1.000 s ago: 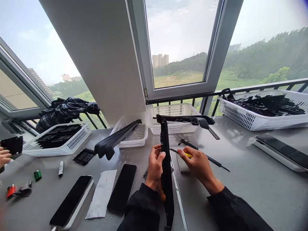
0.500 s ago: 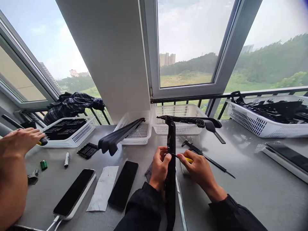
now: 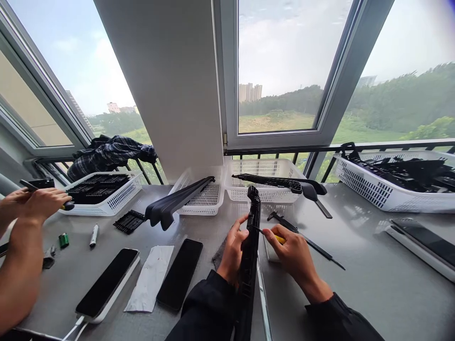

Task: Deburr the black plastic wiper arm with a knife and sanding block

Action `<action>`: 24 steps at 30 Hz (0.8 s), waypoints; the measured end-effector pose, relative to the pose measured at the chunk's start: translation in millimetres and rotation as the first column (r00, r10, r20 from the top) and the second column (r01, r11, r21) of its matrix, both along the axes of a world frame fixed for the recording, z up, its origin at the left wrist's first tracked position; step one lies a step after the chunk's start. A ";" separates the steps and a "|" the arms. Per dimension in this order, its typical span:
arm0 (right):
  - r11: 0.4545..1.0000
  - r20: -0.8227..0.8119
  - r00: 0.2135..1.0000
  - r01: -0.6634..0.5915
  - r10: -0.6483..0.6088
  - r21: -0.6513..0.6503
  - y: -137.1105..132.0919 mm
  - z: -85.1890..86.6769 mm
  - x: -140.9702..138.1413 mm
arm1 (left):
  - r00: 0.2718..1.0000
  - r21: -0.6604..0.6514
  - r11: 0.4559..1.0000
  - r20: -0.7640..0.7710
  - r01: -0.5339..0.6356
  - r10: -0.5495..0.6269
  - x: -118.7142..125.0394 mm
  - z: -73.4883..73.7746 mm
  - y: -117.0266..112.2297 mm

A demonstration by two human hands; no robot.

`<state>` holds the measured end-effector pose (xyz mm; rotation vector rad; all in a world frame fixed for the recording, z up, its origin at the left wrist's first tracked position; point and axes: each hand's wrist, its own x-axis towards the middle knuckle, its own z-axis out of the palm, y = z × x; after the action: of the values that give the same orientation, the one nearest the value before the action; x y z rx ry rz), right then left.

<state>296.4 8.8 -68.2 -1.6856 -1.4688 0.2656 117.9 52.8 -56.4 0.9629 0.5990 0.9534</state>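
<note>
My left hand [image 3: 232,248] is closed around the side of a long black plastic trim piece [image 3: 249,270], which stands slanted with its ribbed inner face showing. In my right hand [image 3: 293,251] is a thin dark-tipped tool with a yellow handle [image 3: 280,239]. Its tip touches the right edge of the trim piece, close to my left thumb; the exact kind of tool is hidden by my fingers. Just right of my right hand lies a black caliper [image 3: 305,237]. A black phone [image 3: 180,274] rests flat on the table to the left of my left sleeve.
White baskets [image 3: 202,208] line the window side, with black trim pieces [image 3: 177,201] lying across their rims. Another basket [image 3: 387,201] holds black parts. At left, a co-worker's hands [image 3: 39,203] work with a tool. A charging phone [image 3: 108,284] and a white paper [image 3: 151,279] lie nearby.
The top of the trim piece has dipped and tilted slightly right, and my left fingers have loosened upward along it. More of the co-worker's hands shows at left.
</note>
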 end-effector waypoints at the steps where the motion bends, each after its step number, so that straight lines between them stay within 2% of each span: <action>1: 1.000 0.002 1.000 -0.008 0.008 -0.004 0.0 0.2 -1.5 | 1.000 -0.008 1.000 -0.008 -0.011 0.010 -0.3 0.9 1.1; 8: 0.999 0.040 0.998 -0.053 0.053 -0.010 -1.6 1.5 -3.3 | 0.999 -0.037 0.999 -0.040 0.031 -0.033 -2.2 9.6 3.1; 11: 1.000 0.056 0.998 -0.028 0.028 0.001 -2.5 2.5 0.0 | 0.999 -0.047 0.998 -0.038 0.036 -0.037 -2.7 9.9 2.7; 16: 0.999 0.026 0.999 0.045 -0.045 -0.001 -2.9 4.7 5.5 | 0.996 0.030 0.999 -0.089 0.034 -0.031 -1.6 3.6 3.2; 21: 0.999 -0.051 0.998 0.033 -0.032 0.012 -4.0 8.2 2.1 | 0.975 0.094 0.995 -0.222 0.037 -0.015 2.9 2.4 -3.1; 24: 0.999 -0.044 0.999 0.029 -0.028 0.015 -4.5 9.0 -2.0 | 0.961 0.123 0.992 -0.276 0.028 0.007 4.8 4.5 -6.2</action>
<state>294.4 4.3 -59.2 -1.6768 -1.4102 0.2731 122.7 46.6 -51.9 1.2230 0.7733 0.8607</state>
